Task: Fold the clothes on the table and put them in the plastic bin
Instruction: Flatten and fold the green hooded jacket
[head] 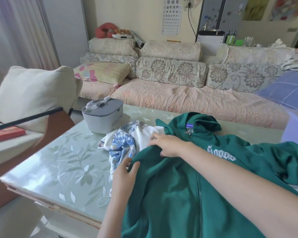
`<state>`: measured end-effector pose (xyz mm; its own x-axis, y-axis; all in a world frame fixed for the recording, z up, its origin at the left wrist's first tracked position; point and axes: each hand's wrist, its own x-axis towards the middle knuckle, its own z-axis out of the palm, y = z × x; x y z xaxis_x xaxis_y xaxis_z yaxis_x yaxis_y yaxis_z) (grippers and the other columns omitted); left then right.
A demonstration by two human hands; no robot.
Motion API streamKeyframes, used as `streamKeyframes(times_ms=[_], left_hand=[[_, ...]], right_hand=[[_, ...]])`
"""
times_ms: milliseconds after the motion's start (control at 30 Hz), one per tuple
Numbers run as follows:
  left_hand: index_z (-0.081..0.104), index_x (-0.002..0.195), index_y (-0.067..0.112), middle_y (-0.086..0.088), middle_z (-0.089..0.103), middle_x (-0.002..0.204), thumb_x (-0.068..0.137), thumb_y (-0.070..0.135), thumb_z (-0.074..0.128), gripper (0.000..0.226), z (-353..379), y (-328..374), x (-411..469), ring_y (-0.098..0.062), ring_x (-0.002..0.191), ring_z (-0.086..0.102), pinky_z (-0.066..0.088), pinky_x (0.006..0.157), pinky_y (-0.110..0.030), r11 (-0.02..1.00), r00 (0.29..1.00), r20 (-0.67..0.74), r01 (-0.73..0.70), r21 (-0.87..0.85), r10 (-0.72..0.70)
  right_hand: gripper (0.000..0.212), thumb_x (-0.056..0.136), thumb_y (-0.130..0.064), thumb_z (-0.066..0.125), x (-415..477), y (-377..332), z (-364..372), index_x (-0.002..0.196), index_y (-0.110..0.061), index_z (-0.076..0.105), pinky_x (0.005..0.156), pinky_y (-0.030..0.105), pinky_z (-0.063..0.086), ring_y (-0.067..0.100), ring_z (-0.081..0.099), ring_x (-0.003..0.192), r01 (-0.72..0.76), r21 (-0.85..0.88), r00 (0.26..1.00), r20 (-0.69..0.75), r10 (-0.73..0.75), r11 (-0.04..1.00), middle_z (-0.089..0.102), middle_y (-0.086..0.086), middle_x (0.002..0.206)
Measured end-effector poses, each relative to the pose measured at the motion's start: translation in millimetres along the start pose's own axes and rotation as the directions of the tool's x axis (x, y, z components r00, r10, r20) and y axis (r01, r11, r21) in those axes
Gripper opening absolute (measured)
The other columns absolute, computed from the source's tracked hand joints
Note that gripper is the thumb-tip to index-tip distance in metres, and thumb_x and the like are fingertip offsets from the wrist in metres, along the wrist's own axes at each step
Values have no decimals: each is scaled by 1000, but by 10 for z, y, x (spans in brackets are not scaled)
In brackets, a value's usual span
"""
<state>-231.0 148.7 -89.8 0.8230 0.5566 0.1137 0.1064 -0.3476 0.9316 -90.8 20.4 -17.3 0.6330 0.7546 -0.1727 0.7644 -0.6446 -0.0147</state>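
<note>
We're pinching the green hoodie at its edge with our left hand, our right hand lying flat-fingered on its shoulder. It's sprawling over the leaf-patterned table, crumpled shirts at ten o'clock, sofa stretching along twelve.

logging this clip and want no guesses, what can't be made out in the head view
All in the head view:
- green hoodie: lower part cut off by the bottom edge; the right forearm covers some lettering
- white and blue garment: bunched, partly under the hoodie, type unclear
- right hand: pinching or only pressing the hoodie, cannot tell
- pale purple container: cut off by the right edge, contents unseen
</note>
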Motion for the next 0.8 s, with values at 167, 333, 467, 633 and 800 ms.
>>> streamKeyframes(times_ms=[167, 333, 467, 633, 800], left_hand=[[57, 83, 26, 9, 62, 76, 92, 26, 55, 9, -43, 212, 26, -9, 66, 52, 37, 55, -17, 983, 975, -195, -134, -124, 109], [57, 100, 22, 14, 57, 73, 95, 28, 51, 9, -104, 195, 84, -16, 69, 51, 37, 62, -32, 995, 948, -301, -104, 6, 101], [58, 104, 19, 2, 64, 95, 93, 27, 54, 14, -172, -87, 185, -24, 90, 56, 44, 74, -36, 980, 977, -207, 88, 177, -51], [59, 118, 15, 2, 60, 118, 90, 48, 52, 43, -80, -5, 300, -20, 111, 55, 42, 85, -29, 973, 992, -88, 105, 206, -89], [61, 86, 18, 10, 58, 76, 91, 44, 52, 28, -17, 28, 454, -17, 79, 54, 35, 64, -24, 994, 996, -46, 76, 77, -73]], right_hand=[[25, 82, -7, 56, 137, -24, -306, 106, -15, 54, 63, 31, 33, 27, 58, 97, -49, -210, 916, -399, -40, 977, 54, 2, 109], [29, 79, 4, 53, 423, -173, -194, 106, -8, 52, 58, 34, 38, 32, 60, 89, -68, -171, 824, -565, -42, 983, 51, 8, 112], [39, 80, -17, 64, 535, -188, 54, 118, -17, 58, 79, 31, 46, 27, 58, 103, 11, 67, 994, -107, -4, 998, 60, 4, 115], [21, 92, -14, 49, 723, 130, -343, 104, -14, 65, 63, 28, 51, 21, 64, 79, -127, 675, 942, -147, 301, 727, 65, 6, 111], [35, 91, -32, 57, 1117, 430, -471, 115, -7, 64, 78, 28, 46, 22, 61, 83, -333, 447, 895, -127, 428, 830, 67, 9, 102]])
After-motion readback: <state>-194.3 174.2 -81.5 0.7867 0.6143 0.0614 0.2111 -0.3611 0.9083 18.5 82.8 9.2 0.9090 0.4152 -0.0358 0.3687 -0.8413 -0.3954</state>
